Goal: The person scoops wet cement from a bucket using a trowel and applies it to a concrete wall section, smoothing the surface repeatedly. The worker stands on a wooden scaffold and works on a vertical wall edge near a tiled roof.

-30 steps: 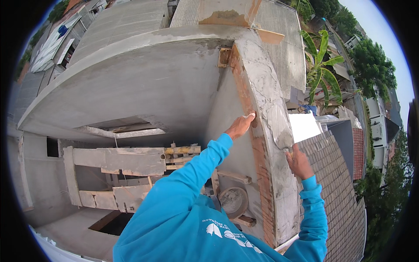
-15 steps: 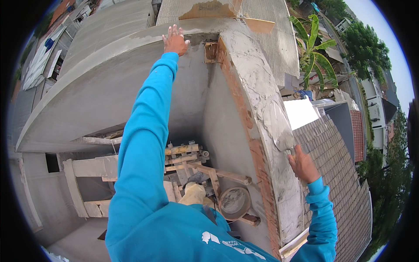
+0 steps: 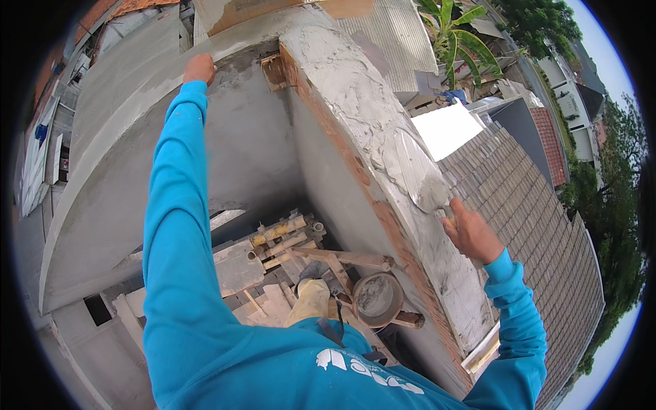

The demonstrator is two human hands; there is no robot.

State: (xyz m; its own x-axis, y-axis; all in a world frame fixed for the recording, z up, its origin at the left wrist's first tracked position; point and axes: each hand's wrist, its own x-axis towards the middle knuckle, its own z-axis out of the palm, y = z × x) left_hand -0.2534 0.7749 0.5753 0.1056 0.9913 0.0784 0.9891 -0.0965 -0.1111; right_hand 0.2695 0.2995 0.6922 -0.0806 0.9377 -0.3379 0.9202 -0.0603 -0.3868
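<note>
My left hand [image 3: 199,68] is closed at the pale curved concrete ledge [image 3: 152,96], far up and left; what its fingers hold is hidden. My right hand [image 3: 471,231] grips a trowel [image 3: 432,193] whose blade lies on wet grey mortar [image 3: 362,102] along the top of the wall on the right. A wooden form board [image 3: 352,167], orange-brown and stained, runs along that wall's inner edge. A small wooden block [image 3: 273,71] sits at the inside corner, to the lower right of my left hand.
Below are a bucket [image 3: 376,298] of grey material, wooden supports [image 3: 362,258] and a makeshift platform [image 3: 240,262] where my leg [image 3: 307,301] shows. Beyond the wall are a tiled roof [image 3: 519,225], corrugated sheets [image 3: 383,51] and a banana plant [image 3: 458,37]. The height drops away past both wall tops.
My left hand left the board, reached up-left to the curved ledge with fingers spread, and is now closed there. The view has shifted; my right hand stays on the trowel.
</note>
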